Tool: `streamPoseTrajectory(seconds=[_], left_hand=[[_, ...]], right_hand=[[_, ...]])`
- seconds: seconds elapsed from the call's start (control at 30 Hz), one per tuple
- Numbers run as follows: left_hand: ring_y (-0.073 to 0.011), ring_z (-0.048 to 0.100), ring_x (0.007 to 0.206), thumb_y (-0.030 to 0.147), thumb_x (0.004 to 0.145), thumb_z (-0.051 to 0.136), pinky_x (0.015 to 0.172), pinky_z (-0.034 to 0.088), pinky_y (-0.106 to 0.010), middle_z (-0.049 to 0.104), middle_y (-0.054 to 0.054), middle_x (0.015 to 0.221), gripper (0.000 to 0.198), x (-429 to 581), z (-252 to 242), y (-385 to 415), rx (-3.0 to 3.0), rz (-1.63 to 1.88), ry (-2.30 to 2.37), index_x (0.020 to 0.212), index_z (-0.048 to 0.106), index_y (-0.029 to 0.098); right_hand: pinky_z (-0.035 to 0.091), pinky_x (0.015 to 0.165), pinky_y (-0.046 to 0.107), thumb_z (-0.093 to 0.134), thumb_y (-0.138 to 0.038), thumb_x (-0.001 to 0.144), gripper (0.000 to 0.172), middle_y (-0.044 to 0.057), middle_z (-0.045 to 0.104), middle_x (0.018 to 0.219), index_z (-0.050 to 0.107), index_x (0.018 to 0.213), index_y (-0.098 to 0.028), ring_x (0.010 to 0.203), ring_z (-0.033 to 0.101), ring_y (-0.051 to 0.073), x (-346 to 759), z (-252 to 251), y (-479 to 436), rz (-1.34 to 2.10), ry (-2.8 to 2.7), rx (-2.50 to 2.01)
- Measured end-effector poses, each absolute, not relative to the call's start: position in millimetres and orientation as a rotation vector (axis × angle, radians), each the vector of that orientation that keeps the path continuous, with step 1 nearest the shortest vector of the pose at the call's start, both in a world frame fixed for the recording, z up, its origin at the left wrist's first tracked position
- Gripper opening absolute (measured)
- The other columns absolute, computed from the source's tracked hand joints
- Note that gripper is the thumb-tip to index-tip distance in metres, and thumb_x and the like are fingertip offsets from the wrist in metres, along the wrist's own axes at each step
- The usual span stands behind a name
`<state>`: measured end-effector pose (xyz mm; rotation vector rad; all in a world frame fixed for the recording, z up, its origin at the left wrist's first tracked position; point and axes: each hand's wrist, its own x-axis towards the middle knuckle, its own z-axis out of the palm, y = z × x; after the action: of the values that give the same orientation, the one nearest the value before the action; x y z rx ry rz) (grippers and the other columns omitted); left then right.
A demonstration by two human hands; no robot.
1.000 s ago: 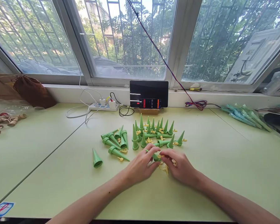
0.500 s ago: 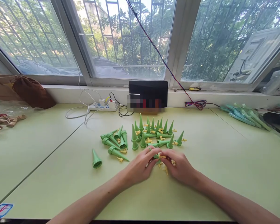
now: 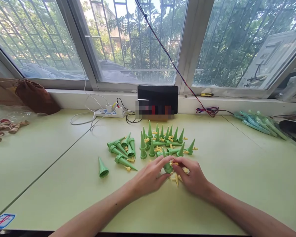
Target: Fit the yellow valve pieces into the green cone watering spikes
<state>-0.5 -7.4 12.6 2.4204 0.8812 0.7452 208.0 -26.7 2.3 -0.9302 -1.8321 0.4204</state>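
Note:
A green plastic watering spike point(image 3: 167, 168) stands tip up between the fingers of my left hand point(image 3: 150, 173), which is closed around it. My right hand point(image 3: 192, 177) pinches a small yellow valve point(image 3: 175, 163) against the spike's side; whether it is seated there cannot be seen. Loose yellow valves point(image 3: 176, 179) lie below and partly under my right fingers. Just beyond my hands, several green spikes with yellow valves point(image 3: 152, 149) stand or lie in a cluster. To the left is a pile of green spikes point(image 3: 121, 160), and one lone spike point(image 3: 103, 169) sits apart.
A dark-screened tablet point(image 3: 158, 98) leans at the back by the window sill. Left of it is a power strip point(image 3: 110, 113) with cables. Wooden pieces point(image 3: 13, 128) and a brown pouch point(image 3: 37, 97) lie far left, plastic packets point(image 3: 259, 123) far right.
The green spike between my hands has been turned upright, tip up. My left fingers have opened slightly around it, and my right hand has shifted a little to the right.

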Motion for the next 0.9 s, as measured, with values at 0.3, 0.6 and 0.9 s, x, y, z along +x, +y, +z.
streamPoseTrajectory(seconds=[0.3, 0.6, 0.9], left_hand=[[-0.0176, 0.063, 0.084, 0.018, 0.096, 0.057, 0.083, 0.054, -0.033, 0.062, -0.009, 0.116, 0.054, -1.7, 10.7, -7.7, 2.443, 0.749, 0.812, 0.146, 0.039, 0.026], [-0.0187, 0.062, 0.085, 0.017, 0.096, 0.054, 0.081, 0.054, -0.034, 0.06, -0.009, 0.115, 0.053, -2.7, 13.6, -7.3, 2.457, 0.729, 0.8, 0.146, 0.039, 0.027], [-0.018, 0.063, 0.083, 0.017, 0.095, 0.055, 0.078, 0.054, -0.031, 0.06, -0.008, 0.112, 0.05, -3.5, 12.5, -7.6, 2.471, 0.767, 0.79, 0.143, 0.043, 0.025]], right_hand=[[0.053, 0.061, 0.025, 0.057, -0.024, 0.099, 0.012, 0.003, 0.073, 0.083, 0.068, 0.104, -0.02, 0.066, 0.066, 0.015, 209.9, 1.3, -25.1, 0.536, -1.826, -0.956], [0.053, 0.059, 0.025, 0.056, -0.028, 0.1, 0.014, 0.002, 0.07, 0.077, 0.067, 0.098, -0.019, 0.062, 0.064, 0.015, 210.5, -2.0, -24.3, 0.513, -1.826, -0.974], [0.048, 0.055, 0.024, 0.052, -0.038, 0.103, 0.03, 0.003, 0.068, 0.069, 0.069, 0.088, -0.018, 0.057, 0.059, 0.014, 209.5, 1.6, -22.9, 0.427, -1.858, -1.007]])
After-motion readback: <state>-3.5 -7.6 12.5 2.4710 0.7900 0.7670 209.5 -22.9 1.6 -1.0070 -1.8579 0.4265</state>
